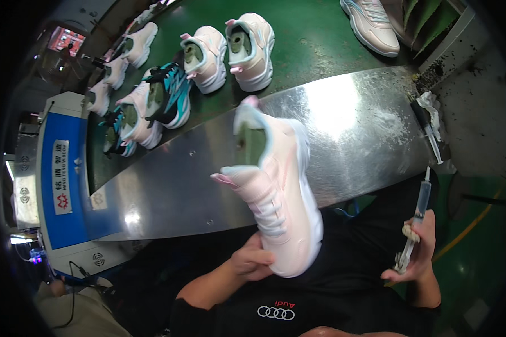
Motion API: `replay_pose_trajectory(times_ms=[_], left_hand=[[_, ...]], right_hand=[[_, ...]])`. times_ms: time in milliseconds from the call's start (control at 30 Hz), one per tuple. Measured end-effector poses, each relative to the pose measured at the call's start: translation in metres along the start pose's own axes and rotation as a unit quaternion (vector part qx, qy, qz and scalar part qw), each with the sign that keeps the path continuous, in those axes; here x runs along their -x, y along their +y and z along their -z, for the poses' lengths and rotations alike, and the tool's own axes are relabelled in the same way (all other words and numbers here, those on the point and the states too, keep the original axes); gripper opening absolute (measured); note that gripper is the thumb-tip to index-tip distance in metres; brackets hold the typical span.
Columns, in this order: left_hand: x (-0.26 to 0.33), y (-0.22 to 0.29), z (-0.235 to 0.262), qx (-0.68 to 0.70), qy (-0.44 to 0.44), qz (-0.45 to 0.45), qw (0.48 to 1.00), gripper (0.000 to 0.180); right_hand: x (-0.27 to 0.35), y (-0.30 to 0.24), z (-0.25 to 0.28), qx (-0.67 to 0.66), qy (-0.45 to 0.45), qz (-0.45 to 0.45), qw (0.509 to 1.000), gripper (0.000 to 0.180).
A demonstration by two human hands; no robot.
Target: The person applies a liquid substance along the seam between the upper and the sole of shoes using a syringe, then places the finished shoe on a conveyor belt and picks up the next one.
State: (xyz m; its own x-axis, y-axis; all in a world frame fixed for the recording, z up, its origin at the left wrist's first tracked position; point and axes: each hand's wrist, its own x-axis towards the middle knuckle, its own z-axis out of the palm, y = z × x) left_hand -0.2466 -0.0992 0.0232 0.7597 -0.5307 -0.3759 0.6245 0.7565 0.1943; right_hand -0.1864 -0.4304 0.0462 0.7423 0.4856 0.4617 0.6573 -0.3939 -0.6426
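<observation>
Fingers of the left hand [253, 259] had the pale pink sneaker [284, 196] clasped by its toe, right over the tabletop's [197, 185] near edge, while the right hand's [424, 241] fingers gripped a clear syringe [423, 196] by the near right corner!

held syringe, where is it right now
At the head view's right side, the held syringe is in the right hand, below another syringe by the metal plate.
</observation>
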Motion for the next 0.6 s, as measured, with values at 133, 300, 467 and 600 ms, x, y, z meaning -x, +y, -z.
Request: replay_pose_trajectory(times_ms=[133,300,467,600], left_hand=[[0.003,0.032,-0.004,-0.168,0.063,-0.066,0.981,0.084],[-0.128,0.091,-0.039,-0.218,0.008,-0.162,0.962,0.061],[-0.210,0.113,-0.068,-0.230,0.011,-0.125,0.965,0.038],[-0.172,0.135,-0.057,-0.364,0.096,-0.278,0.884,0.025]], right_hand=[[-0.024,0.017,-0.018,-0.032,0.013,0.009,0.999,0.082],[-0.031,0.023,-0.018,-0.033,-0.007,-0.003,0.999,0.082],[-0.035,0.017,-0.021,-0.051,-0.011,-0.023,0.998,0.080],[-0.031,0.031,-0.009,-0.040,-0.001,-0.036,0.999,0.080]])
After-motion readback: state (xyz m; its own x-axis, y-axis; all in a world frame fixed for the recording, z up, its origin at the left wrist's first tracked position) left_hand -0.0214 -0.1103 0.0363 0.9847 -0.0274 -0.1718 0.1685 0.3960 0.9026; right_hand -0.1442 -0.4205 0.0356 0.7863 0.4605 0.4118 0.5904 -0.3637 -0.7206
